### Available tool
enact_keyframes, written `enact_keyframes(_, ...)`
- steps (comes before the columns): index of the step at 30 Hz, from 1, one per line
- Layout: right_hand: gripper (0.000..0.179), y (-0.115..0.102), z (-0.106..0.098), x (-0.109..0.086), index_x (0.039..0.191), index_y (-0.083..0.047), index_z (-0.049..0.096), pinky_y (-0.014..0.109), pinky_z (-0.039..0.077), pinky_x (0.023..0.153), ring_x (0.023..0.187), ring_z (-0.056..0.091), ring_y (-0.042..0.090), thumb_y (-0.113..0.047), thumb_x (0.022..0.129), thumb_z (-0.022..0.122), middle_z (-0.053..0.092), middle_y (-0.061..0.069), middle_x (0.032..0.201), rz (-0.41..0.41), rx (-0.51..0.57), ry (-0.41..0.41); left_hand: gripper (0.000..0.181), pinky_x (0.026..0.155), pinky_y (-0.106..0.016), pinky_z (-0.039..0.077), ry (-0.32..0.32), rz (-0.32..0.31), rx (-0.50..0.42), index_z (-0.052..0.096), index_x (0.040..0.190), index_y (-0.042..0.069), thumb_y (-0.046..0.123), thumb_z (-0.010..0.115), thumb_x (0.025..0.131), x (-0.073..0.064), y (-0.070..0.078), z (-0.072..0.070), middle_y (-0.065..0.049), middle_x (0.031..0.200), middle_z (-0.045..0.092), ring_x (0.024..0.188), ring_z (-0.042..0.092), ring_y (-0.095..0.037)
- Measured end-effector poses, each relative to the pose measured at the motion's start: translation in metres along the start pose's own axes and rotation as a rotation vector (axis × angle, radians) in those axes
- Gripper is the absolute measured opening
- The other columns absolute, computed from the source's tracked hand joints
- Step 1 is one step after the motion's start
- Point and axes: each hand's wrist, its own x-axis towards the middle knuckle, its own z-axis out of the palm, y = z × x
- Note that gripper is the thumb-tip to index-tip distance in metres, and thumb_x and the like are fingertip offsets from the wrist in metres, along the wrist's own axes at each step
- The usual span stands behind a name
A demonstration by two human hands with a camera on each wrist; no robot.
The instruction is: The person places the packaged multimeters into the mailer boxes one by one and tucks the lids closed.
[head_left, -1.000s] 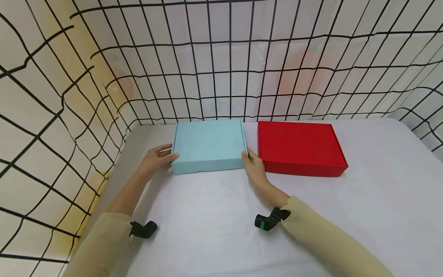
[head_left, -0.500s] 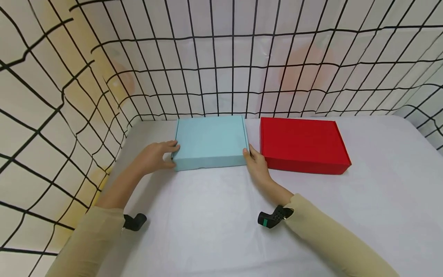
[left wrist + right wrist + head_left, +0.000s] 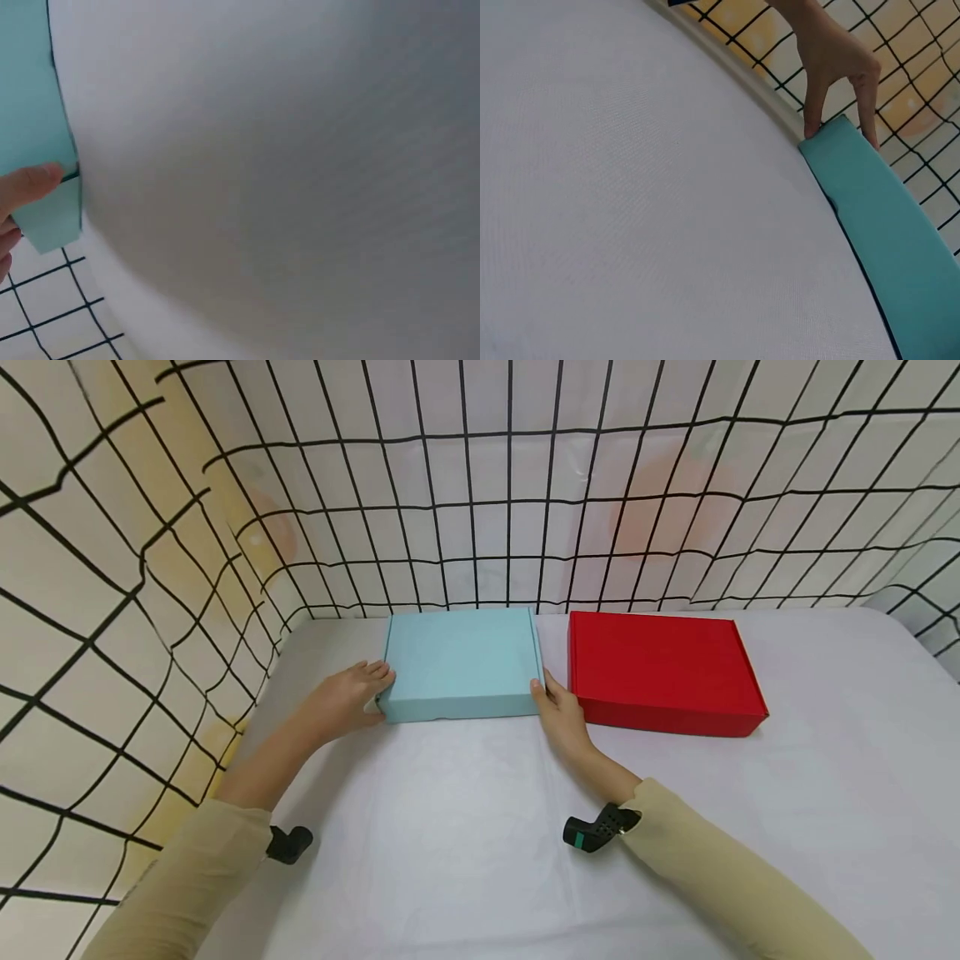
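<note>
A light blue box (image 3: pixel 463 656) lies flat near the back of the white-covered table. At its left front corner, my left hand (image 3: pixel 347 697) grips with the fingers over the top edge and the thumb low at the front; the right wrist view shows this left hand (image 3: pixel 836 60) pinching the box's end (image 3: pixel 889 225). My right hand (image 3: pixel 566 722) holds the right front corner, thumb on top and fingers along the right side, partly hidden. To the right, a closed red box (image 3: pixel 663 664) lies a narrow gap away from the blue one.
Black wire mesh (image 3: pixel 510 510) rises along the back and the left side (image 3: pixel 112 610), close behind both boxes. The white cloth (image 3: pixel 450 827) covers the table in front. Black cameras (image 3: pixel 600 828) stick out from both wrists.
My left hand has changed its hold, from thumb on top to fingers on top with the thumb low. The blue box has turned slightly, its front edge now more level. My right hand keeps its hold.
</note>
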Motion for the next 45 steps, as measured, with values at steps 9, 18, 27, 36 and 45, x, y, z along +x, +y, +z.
enact_keyframes(9, 0.060, 0.000, 0.000, 0.000, 0.144, -0.011, 0.022, 0.038, 0.037, 0.100, 0.133, 0.032, 0.024, -0.038, 0.095, 0.042, 0.026, 0.007, 0.148, 0.005, -0.019, 0.015, 0.063, 0.097, -0.042, 0.041, 0.140, 0.102, 0.109, 0.056, 0.119, -0.006, 0.019, 0.081, 0.066, -0.002, -0.002, 0.009, -0.022, 0.121, 0.056, 0.114, 0.053, -0.035)
enact_keyframes(18, 0.059, -0.001, 0.001, -0.002, 0.144, -0.011, 0.022, 0.038, 0.037, 0.100, 0.133, 0.032, 0.024, -0.038, 0.095, 0.041, 0.026, 0.006, 0.148, -0.001, -0.013, 0.016, 0.064, 0.091, -0.041, 0.046, 0.272, 0.075, 0.137, 0.058, 0.113, -0.008, 0.017, 0.084, 0.060, -0.003, 0.005, 0.017, -0.022, 0.114, 0.061, 0.109, 0.056, -0.033)
enact_keyframes(27, 0.061, 0.001, 0.000, -0.005, 0.145, -0.011, 0.020, 0.038, 0.036, 0.100, 0.135, 0.028, 0.023, -0.040, 0.095, 0.040, 0.024, 0.005, 0.149, 0.003, -0.014, -0.006, 0.061, 0.093, -0.040, 0.045, 0.280, 0.114, 0.230, 0.055, 0.113, -0.011, 0.018, 0.081, 0.065, -0.005, 0.009, 0.021, -0.024, 0.113, 0.060, 0.108, 0.057, -0.033)
enact_keyframes(36, 0.061, 0.001, -0.001, -0.002, 0.145, -0.013, 0.020, 0.037, 0.037, 0.100, 0.135, 0.028, 0.023, -0.040, 0.095, 0.041, 0.024, 0.005, 0.149, -0.003, -0.021, 0.001, 0.054, 0.094, -0.040, 0.044, 0.226, 0.078, 0.182, 0.057, 0.109, -0.009, 0.017, 0.080, 0.067, 0.002, 0.010, 0.013, -0.022, 0.110, 0.062, 0.104, 0.059, -0.033)
enact_keyframes(45, 0.060, 0.000, 0.000, -0.002, 0.145, -0.015, 0.018, 0.039, 0.037, 0.099, 0.135, 0.028, 0.023, -0.040, 0.096, 0.040, 0.024, 0.004, 0.149, 0.013, -0.026, -0.011, 0.047, 0.082, -0.040, 0.050, -0.048, 0.007, 0.030, 0.058, 0.113, -0.002, 0.013, 0.075, 0.072, 0.007, 0.002, -0.010, -0.021, 0.113, 0.061, 0.100, 0.060, -0.033)
